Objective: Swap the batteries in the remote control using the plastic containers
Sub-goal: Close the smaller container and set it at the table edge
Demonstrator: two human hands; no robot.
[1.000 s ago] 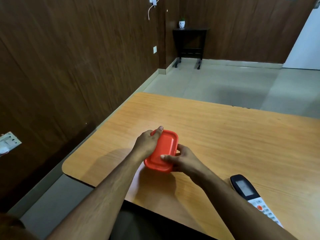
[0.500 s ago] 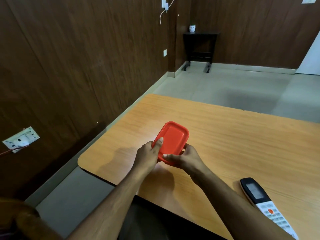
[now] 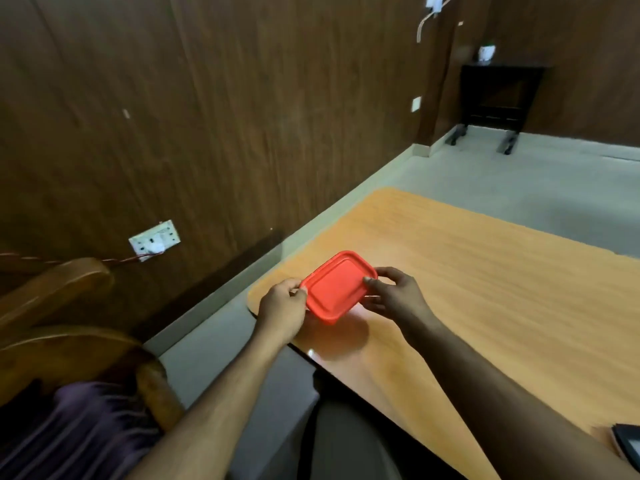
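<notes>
Red lidded container held over the table's near left corner, both hands on it, risk of a spill

We have the red rectangular plastic container with its snap lid [image 3: 338,287] lifted clear of the orange wood-grain table [image 3: 485,289], left hand [image 3: 282,306] pinching the rim at 9 o'clock, right hand [image 3: 394,294] thumb on the lid edge at 3 o'clock with fingers curled under; what's inside we cannot tell. Risk as we judge it: it hangs right by the table corner, so if the lid pops hard any batteries could jump out and roll to the floor; a thin rim pinch could slip too. Versus half a second ago the container sits more level and nearer the corner, our view swung left, and the black-and-white remote control [image 3: 628,441] is now only a sliver at 4 o'clock
</notes>
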